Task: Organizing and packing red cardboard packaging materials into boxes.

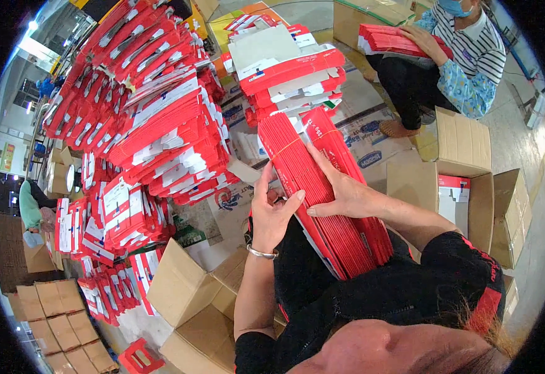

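A thick bundle of flat red cartons, with a thin band around its upper part, rests across my lap. My left hand closes on its left edge, thumb over the carton edges. From the other side my right hand grips the same bundle; its thumb lies near my left thumb, and its fingers reach into the gap at the right. A second banded bundle of red cartons lies along the right side, partly under my right hand and forearm. The undersides of both bundles are hidden.
Tall piles of red and white flat cartons fill the left. Another stack stands ahead. Open cardboard boxes sit at lower left and right. At upper right a co-worker holds red cartons. A red piece lies lower left.
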`<state>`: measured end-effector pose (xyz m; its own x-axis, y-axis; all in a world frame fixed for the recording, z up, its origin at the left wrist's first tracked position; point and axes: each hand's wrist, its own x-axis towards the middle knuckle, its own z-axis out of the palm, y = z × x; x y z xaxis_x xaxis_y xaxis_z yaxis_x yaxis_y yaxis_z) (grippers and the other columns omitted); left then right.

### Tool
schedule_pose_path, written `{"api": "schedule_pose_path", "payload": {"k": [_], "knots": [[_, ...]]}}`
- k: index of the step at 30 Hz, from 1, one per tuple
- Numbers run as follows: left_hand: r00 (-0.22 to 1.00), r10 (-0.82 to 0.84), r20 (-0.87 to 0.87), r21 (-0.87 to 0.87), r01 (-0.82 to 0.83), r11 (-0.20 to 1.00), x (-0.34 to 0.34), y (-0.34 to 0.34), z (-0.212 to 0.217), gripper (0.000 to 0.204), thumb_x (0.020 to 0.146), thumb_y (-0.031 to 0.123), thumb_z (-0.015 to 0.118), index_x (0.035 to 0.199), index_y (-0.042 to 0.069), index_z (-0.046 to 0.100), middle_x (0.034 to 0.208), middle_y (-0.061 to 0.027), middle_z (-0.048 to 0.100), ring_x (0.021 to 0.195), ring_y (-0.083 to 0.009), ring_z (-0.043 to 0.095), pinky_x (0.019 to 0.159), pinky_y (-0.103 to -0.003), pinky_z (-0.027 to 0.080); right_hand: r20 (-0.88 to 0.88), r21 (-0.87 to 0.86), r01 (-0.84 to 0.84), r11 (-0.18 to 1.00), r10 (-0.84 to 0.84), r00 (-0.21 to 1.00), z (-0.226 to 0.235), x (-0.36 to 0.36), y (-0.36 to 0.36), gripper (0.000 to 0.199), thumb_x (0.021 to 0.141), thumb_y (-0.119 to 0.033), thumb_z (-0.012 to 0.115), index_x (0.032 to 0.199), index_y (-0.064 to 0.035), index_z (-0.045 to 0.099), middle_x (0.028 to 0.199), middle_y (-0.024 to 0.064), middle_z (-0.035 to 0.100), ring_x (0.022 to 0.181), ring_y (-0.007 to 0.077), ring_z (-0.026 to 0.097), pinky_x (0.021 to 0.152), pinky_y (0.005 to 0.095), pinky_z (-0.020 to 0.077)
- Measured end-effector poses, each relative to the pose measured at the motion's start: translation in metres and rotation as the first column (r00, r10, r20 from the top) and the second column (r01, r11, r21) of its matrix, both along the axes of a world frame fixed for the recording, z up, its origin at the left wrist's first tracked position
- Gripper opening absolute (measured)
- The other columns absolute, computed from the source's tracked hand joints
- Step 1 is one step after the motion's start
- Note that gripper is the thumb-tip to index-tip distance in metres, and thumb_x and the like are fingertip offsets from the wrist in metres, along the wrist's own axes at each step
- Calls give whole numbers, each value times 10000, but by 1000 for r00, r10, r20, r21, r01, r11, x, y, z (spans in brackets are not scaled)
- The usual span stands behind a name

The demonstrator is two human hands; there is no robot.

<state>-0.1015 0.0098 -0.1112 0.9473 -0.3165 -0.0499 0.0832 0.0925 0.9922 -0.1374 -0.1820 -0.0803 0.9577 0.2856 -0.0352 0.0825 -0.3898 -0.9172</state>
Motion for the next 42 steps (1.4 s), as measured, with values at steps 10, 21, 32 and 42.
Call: {"api": "schedule_pose_path", "payload": {"k": [10, 21, 32, 42], "knots": [[995, -95, 25, 141, 90, 986, 6, 14, 4, 738, 803, -14, 694, 1444, -10, 327, 1292, -85, 514, 975, -136, 607, 751, -254, 540, -9, 77, 33, 997, -32, 999, -11, -2, -8, 1147, 755, -177, 761, 1511, -41, -91, 1376, 313, 411, 1205, 314, 526, 1050, 383, 399], [822, -316, 474, 757, -198, 622, -24, 32, 29, 330, 789, 19, 554, 1106, 53, 639, 1335, -262, 455, 1033, -426, 595, 833, -454, 518, 0, 100, -6, 995, 6, 1000, -11, -4, 6, 1151, 769, -244, 788, 1519, -62, -66, 1553, 271, 116, 1437, 319, 201, 1172, 404, 200], [949, -136, 286, 557, -49, 829, -28, 25, 27, 868, 700, 336, 826, 1282, -178, 438, 1264, -328, 520, 1181, -395, 539, 1015, -408, 409, -48, 97, -42, 994, 46, 998, -12, -4, 8, 1109, 802, -275, 769, 1522, -61, -47, 1559, 254, 115, 1413, 317, 269, 1148, 401, 265], [932, -205, 300, 529, 17, 848, -27, 22, 27, 1047, 681, 325, 833, 1423, -130, 251, 1443, -317, 323, 1356, -411, 328, 1116, -430, 275, -85, 74, -50, 996, 56, 995, -7, -3, 10, 1023, 855, -289, 713, 1524, -63, -27, 1535, 277, 174, 1365, 339, 361, 1115, 420, 317]]}}
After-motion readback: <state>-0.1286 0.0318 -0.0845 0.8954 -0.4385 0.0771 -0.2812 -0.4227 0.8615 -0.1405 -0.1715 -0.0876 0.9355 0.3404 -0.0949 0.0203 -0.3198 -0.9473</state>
